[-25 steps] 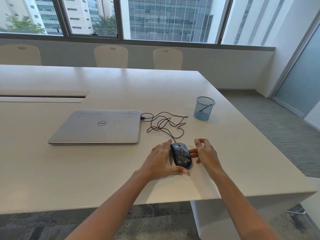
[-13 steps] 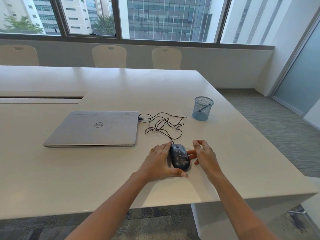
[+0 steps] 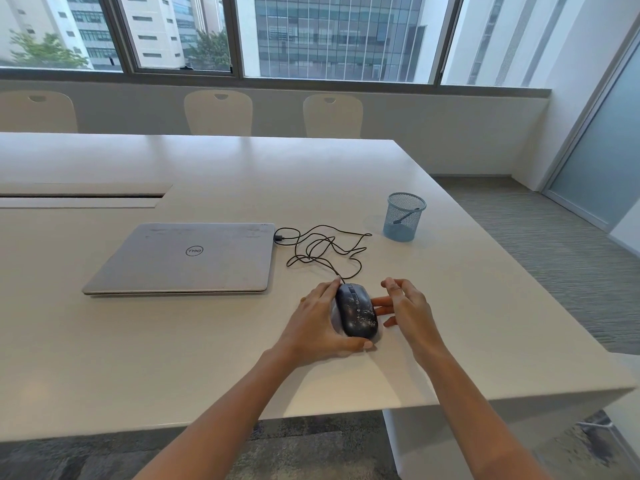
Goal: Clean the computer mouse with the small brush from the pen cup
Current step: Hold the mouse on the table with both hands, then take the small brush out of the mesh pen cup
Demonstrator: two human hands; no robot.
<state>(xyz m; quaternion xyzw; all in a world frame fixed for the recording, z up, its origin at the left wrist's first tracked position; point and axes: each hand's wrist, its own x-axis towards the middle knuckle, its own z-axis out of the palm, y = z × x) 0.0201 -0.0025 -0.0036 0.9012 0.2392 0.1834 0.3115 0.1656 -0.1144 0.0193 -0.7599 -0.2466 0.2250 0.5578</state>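
Mouse (image 3: 356,315) cupped by left hand (image 3: 318,327); right hand (image 3: 408,306) fingertips beside it.

Can't see left flank of mouse (image 3: 356,315), covered by left hand (image 3: 318,323). Can't confirm contact of right hand (image 3: 407,306) fingers (image 3: 382,301) with its right side. Only make out brush (image 3: 408,214) as a dark stick through pen cup (image 3: 398,233) mesh; too small to read the bristle end. Lose both forearms at bottom edge, worktop (image 3: 207,358) at left edge.
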